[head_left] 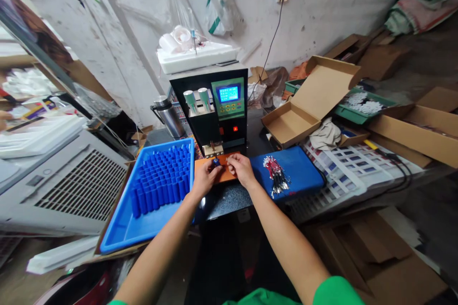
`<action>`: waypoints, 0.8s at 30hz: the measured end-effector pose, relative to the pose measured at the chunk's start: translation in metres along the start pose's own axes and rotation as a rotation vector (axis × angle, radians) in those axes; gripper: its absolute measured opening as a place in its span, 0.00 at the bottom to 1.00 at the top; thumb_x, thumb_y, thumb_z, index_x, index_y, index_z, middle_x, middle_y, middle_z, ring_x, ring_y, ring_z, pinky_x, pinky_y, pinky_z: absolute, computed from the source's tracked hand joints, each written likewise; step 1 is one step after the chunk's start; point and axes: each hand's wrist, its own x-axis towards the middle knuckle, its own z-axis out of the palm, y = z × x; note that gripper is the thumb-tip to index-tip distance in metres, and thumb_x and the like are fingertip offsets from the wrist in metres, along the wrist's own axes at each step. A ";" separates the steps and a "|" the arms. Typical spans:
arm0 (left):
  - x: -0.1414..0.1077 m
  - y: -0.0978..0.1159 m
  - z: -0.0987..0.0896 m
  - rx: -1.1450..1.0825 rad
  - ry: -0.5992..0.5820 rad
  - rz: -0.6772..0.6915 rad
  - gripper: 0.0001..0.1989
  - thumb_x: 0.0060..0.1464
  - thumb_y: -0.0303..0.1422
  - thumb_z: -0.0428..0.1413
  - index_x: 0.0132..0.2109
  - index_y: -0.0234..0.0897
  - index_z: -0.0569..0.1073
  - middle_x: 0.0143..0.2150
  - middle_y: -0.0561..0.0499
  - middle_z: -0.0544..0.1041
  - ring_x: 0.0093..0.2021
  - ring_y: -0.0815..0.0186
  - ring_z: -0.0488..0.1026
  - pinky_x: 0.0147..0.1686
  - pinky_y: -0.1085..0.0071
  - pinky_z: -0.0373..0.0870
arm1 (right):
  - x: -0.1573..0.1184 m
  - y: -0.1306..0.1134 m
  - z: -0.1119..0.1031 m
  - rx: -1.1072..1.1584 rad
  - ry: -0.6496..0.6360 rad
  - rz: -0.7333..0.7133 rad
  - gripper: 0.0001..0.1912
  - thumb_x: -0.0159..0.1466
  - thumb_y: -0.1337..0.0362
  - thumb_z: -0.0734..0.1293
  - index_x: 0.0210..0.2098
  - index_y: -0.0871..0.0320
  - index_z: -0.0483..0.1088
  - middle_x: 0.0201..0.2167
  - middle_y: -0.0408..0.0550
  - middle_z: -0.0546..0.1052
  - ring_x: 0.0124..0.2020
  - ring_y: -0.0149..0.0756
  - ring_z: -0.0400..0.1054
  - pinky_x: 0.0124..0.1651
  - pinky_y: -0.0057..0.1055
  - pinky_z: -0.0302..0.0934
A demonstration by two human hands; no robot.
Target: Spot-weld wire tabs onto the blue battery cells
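Blue tray (pixel 141 229): far left of the work; blue cylinders (pixel 162 176) stand in it, packed in close rows
Left hand (pixel 204 177): just right of the tray; thumb and fingers closed around one cylinder
Machine (pixel 200 129): behind the hands, its screen (pixel 229 94) lit; the electrodes (pixel 212 147) point down just behind the held piece
Held cylinder (pixel 216 162): over the orange block (pixel 226 175), in front of the electrodes; contact with them cannot be told; much of it is covered, so its long axis is unclear
Gap: the held cylinder lies left of the right fingertips, near but apart; the left hand has it, the right is just beside
Right hand (pixel 242 169): over the block's right part; thumb and forefinger pinched, seemingly on a small pale piece, too small to name
Wire bundle (pixel 275 174): right of the right hand, fanned out on a blue case (pixel 304 169); red and black strands
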 end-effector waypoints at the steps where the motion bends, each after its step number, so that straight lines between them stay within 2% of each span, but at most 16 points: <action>1: 0.000 -0.001 0.001 -0.015 0.002 -0.001 0.14 0.52 0.42 0.58 0.38 0.35 0.75 0.32 0.51 0.79 0.32 0.63 0.74 0.35 0.69 0.70 | 0.000 0.000 0.001 -0.008 0.002 -0.008 0.12 0.51 0.58 0.71 0.25 0.58 0.66 0.16 0.37 0.66 0.16 0.23 0.55 0.17 0.21 0.47; 8: 0.000 -0.008 0.005 -0.017 0.029 0.013 0.16 0.53 0.43 0.58 0.42 0.36 0.78 0.31 0.51 0.80 0.31 0.64 0.74 0.33 0.70 0.69 | -0.001 -0.004 0.010 -0.006 0.038 -0.007 0.11 0.50 0.58 0.71 0.26 0.57 0.66 0.18 0.38 0.66 0.16 0.23 0.55 0.17 0.21 0.46; 13: -0.001 -0.012 0.006 0.035 0.069 0.015 0.14 0.53 0.42 0.58 0.40 0.36 0.79 0.30 0.51 0.79 0.31 0.64 0.73 0.34 0.70 0.69 | 0.001 -0.005 0.017 -0.007 0.042 -0.013 0.11 0.50 0.59 0.71 0.25 0.58 0.66 0.18 0.37 0.65 0.17 0.23 0.55 0.17 0.21 0.47; 19: -0.003 -0.010 0.005 0.074 0.089 0.047 0.14 0.53 0.41 0.58 0.40 0.36 0.78 0.30 0.51 0.79 0.31 0.64 0.73 0.34 0.71 0.68 | 0.007 0.004 0.020 -0.129 0.034 -0.067 0.10 0.52 0.58 0.69 0.24 0.57 0.67 0.14 0.36 0.63 0.15 0.24 0.52 0.18 0.23 0.46; 24: -0.002 -0.014 0.005 0.093 0.088 0.054 0.14 0.54 0.42 0.57 0.39 0.36 0.78 0.30 0.51 0.78 0.30 0.65 0.71 0.33 0.72 0.66 | 0.012 0.014 0.019 -0.256 0.031 -0.127 0.12 0.53 0.53 0.68 0.25 0.55 0.67 0.16 0.37 0.65 0.17 0.28 0.56 0.19 0.25 0.49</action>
